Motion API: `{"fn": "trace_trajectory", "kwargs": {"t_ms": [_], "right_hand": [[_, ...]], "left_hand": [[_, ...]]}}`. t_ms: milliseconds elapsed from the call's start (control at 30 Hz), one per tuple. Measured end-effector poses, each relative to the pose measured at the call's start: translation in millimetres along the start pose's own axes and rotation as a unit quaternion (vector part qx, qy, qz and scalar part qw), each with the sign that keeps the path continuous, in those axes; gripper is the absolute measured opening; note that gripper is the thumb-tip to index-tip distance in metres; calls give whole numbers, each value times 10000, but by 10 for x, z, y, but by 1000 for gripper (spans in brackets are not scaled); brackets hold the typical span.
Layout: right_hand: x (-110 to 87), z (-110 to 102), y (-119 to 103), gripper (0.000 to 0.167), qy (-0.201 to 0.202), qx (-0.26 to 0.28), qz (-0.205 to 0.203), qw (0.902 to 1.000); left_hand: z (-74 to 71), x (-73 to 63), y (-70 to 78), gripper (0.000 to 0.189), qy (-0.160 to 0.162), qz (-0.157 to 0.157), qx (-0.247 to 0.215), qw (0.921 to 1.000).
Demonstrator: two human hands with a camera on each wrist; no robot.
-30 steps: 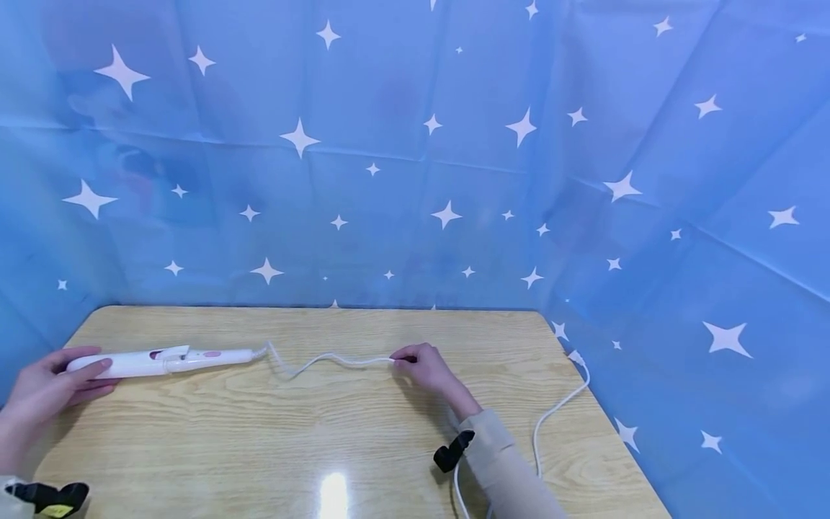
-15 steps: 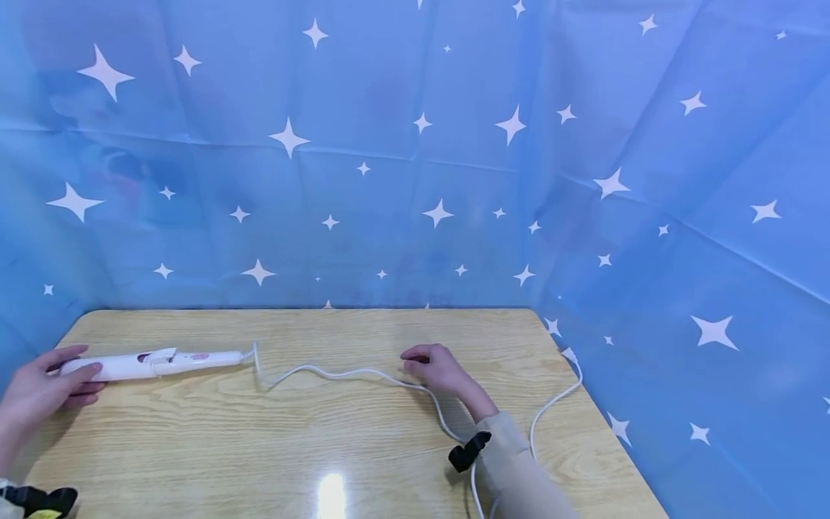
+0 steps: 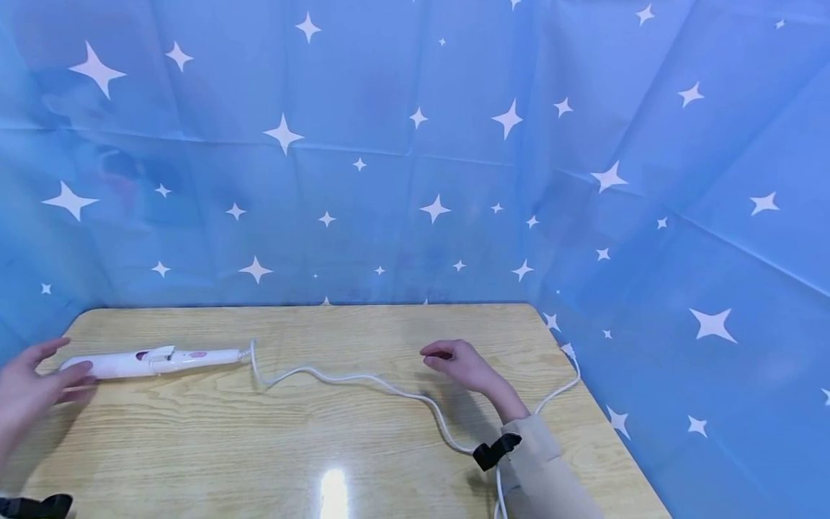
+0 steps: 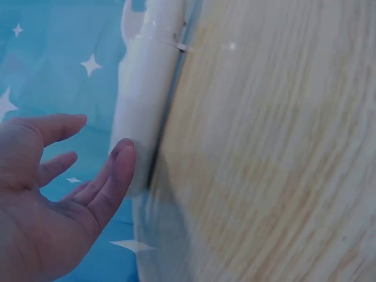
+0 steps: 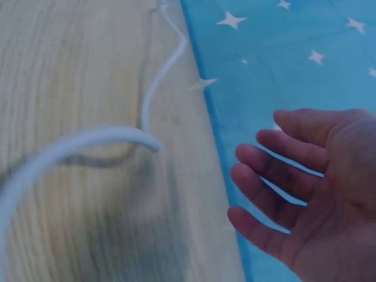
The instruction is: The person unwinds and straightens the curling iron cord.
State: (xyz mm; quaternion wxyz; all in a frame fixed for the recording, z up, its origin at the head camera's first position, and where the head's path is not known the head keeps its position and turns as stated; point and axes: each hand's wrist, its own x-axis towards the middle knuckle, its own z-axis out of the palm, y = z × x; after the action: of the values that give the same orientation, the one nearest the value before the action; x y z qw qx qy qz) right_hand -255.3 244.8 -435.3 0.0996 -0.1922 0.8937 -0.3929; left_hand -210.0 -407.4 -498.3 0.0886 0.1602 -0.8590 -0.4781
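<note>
A white curling iron (image 3: 123, 365) with pink buttons lies on the wooden table at the left, its thick end toward my left hand (image 3: 32, 378). The fingers of that hand are spread apart around this end, and in the left wrist view fingertips (image 4: 125, 154) overlap the white barrel (image 4: 147, 94). From the iron's thin end a white cord (image 3: 353, 378) runs in waves to the right. My right hand (image 3: 463, 364) hovers over the table beyond the cord, holding nothing. Its fingers look loosely bent and apart in the right wrist view, near the cord (image 5: 88, 138).
The cord's far end, with a white plug (image 3: 568, 351), reaches the table's right edge. Behind and to the right hangs a blue curtain (image 3: 389, 180) with white stars. A black wrist camera (image 3: 497, 452) sits on my right sleeve, over part of the cord.
My right hand has let go of the cord and moved right, and the cord lies looser. My left hand has loosened from the curling iron and drawn slightly left.
</note>
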Motion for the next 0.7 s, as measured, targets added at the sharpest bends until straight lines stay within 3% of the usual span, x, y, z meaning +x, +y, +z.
{"fn": "trace_trajectory", "kwargs": {"t_ms": [200,400,567,700], "right_hand": [[-93,-170,1,29,304,269,-30,9992],[-194,-241,98,28,573,8,49,9983],[-345,-295,199,25,847,-413,260,9952],[-486,-332,269,24,884,-734,334,9928]], "left_hand": [[32,-152,282,70,-104,630,164,9978],[81,-272,563,68,-389,1171,440,9914],[110,-313,649,54,-227,1597,1010,9817],[149,-337,637,44,-72,1887,1169,9750]]}}
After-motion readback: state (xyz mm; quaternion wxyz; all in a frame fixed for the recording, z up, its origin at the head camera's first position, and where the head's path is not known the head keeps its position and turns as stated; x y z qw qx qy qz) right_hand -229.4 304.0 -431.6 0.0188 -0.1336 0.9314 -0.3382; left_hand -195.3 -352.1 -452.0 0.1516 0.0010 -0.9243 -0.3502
